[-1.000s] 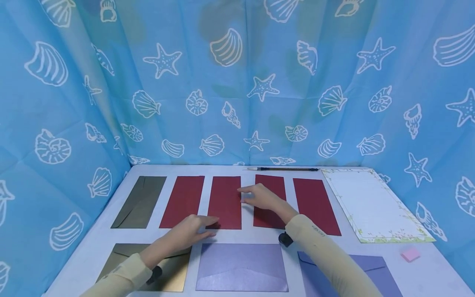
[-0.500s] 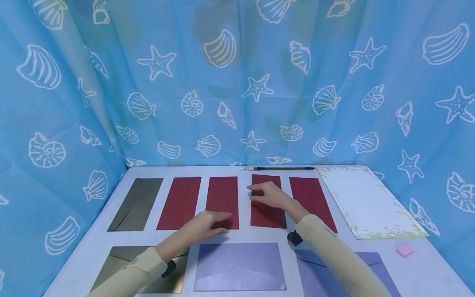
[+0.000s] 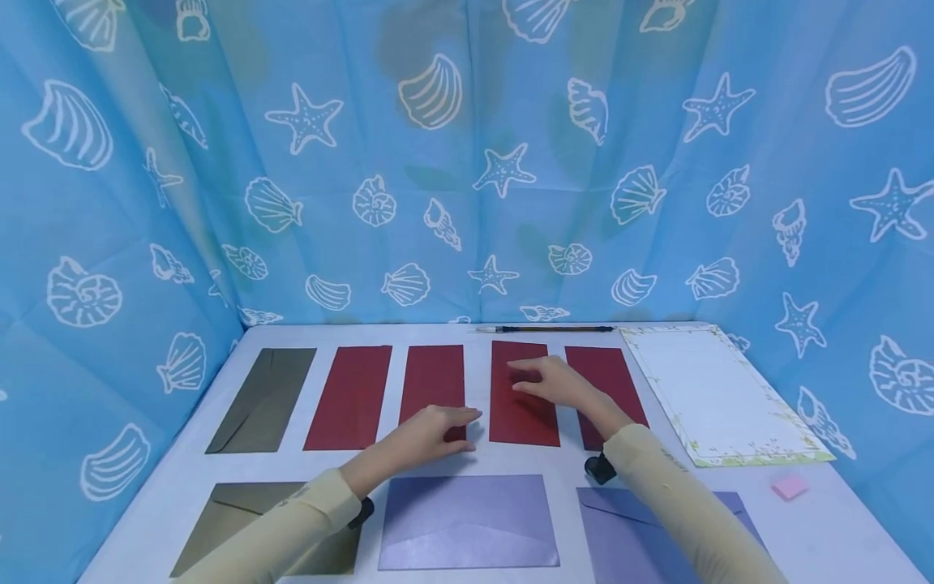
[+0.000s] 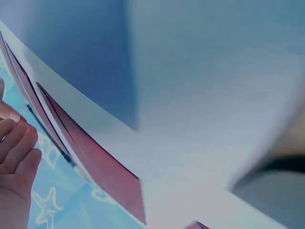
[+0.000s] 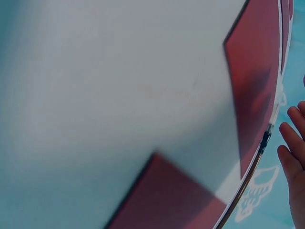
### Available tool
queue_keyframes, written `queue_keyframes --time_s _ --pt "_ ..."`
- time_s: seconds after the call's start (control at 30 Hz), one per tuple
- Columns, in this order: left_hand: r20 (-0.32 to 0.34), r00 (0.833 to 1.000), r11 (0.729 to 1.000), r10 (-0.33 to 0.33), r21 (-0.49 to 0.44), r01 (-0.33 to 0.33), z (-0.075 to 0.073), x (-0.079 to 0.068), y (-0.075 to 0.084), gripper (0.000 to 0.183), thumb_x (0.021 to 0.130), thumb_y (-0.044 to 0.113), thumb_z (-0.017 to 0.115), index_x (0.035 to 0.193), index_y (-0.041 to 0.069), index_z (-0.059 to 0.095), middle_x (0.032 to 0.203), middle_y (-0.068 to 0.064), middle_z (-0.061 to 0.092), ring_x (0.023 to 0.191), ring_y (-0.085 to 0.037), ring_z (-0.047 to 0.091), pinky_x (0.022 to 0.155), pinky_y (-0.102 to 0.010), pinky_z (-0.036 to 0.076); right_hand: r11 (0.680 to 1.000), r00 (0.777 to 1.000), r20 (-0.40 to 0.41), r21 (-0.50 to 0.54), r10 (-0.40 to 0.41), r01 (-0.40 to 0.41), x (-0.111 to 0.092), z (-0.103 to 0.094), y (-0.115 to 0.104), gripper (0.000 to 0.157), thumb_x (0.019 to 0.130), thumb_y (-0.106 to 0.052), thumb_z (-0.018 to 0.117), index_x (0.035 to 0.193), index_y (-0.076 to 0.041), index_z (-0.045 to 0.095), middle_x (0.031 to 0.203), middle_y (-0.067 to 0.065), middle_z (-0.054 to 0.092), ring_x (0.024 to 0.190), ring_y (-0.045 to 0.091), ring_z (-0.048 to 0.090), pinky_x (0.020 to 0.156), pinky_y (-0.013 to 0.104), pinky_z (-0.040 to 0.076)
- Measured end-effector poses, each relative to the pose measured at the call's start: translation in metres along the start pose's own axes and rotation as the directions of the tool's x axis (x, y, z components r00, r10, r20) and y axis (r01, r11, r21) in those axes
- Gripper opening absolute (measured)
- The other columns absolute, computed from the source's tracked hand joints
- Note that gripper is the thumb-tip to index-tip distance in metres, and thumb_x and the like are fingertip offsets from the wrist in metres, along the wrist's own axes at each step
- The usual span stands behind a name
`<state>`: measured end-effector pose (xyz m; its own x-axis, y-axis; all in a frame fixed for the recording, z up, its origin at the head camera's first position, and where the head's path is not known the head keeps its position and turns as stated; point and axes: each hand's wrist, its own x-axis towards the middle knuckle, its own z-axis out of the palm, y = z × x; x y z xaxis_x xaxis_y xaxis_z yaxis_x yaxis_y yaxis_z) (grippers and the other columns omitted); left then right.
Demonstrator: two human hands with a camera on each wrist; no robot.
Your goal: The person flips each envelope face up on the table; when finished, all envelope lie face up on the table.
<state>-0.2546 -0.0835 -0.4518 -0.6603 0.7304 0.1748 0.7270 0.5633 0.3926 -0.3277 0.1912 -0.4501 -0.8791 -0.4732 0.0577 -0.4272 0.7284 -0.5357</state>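
My left hand (image 3: 432,440), fingers loosely bent and holding nothing, overlaps the lower part of a red envelope (image 3: 434,377) in the head view. My right hand (image 3: 560,383) hovers with nothing in it over another red envelope (image 3: 521,430), casting a shadow there. Red envelopes also lie to the left (image 3: 348,397) and to the right (image 3: 598,369) in the same row. In the left wrist view the fingers (image 4: 21,148) show at the left edge; in the right wrist view the fingers (image 5: 291,143) show at the right edge.
A dark olive envelope (image 3: 263,397) ends the row at left. Nearer lie a gold envelope (image 3: 241,519), a lilac envelope (image 3: 470,527) and a purple envelope (image 3: 620,535). A brush (image 3: 554,328) lies at the back, a bordered white sheet (image 3: 722,397) at right, beside a pink pad (image 3: 790,487).
Both hands have moved to the right above the row of red envelopes, the left from the second envelope's lower left to its lower right. The envelopes stay in place; the view has shifted slightly.
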Motion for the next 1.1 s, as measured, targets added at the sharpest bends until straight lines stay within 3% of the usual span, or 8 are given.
queue_keyframes --time_s 0.47,0.77,0.97,1.1 --pt "0.050 0.998 0.996 0.044 0.070 -0.048 0.019 0.036 0.012 0.058 0.087 0.031 0.073 0.137 0.007 0.055 0.134 -0.006 0.057 0.125 -0.014 0.052 0.097 -0.023 0.044 0.996 0.997 -0.027 -0.057 0.074 -0.075 -0.017 -0.015 0.025 0.056 0.089 -0.028 0.071 0.139 -0.012 0.054 0.134 0.016 0.056 0.124 0.038 0.050 0.094 0.051 0.048" --pt "0.060 0.998 0.989 -0.020 0.146 0.011 0.032 0.060 0.025 0.063 0.086 0.039 0.072 0.136 0.006 0.055 0.136 -0.008 0.056 0.127 -0.017 0.050 0.099 -0.025 0.043 0.986 0.992 0.019 -0.117 0.122 -0.119 -0.022 -0.022 0.029 0.055 0.090 -0.026 0.070 0.139 -0.007 0.052 0.134 0.020 0.054 0.124 0.039 0.050 0.093 0.049 0.049" --pt "0.057 0.991 0.961 -0.117 0.258 0.099 0.039 0.066 0.030 0.066 0.083 0.045 0.073 0.133 0.005 0.058 0.134 -0.009 0.058 0.124 -0.019 0.053 0.096 -0.026 0.046 0.977 0.989 0.071 -0.183 0.128 -0.113 -0.021 -0.019 0.033 0.054 0.090 -0.026 0.069 0.137 -0.007 0.054 0.139 0.021 0.050 0.130 0.041 0.042 0.098 0.051 0.044" --pt "0.072 0.988 0.951 -0.139 0.289 0.113 0.039 0.069 0.032 0.061 0.083 0.044 0.073 0.129 0.005 0.061 0.130 -0.010 0.060 0.121 -0.019 0.056 0.094 -0.027 0.048 0.973 0.992 0.065 -0.210 0.108 -0.092 -0.020 -0.018 0.035 0.052 0.089 -0.025 0.070 0.135 -0.006 0.056 0.137 0.021 0.052 0.129 0.041 0.044 0.097 0.050 0.045"
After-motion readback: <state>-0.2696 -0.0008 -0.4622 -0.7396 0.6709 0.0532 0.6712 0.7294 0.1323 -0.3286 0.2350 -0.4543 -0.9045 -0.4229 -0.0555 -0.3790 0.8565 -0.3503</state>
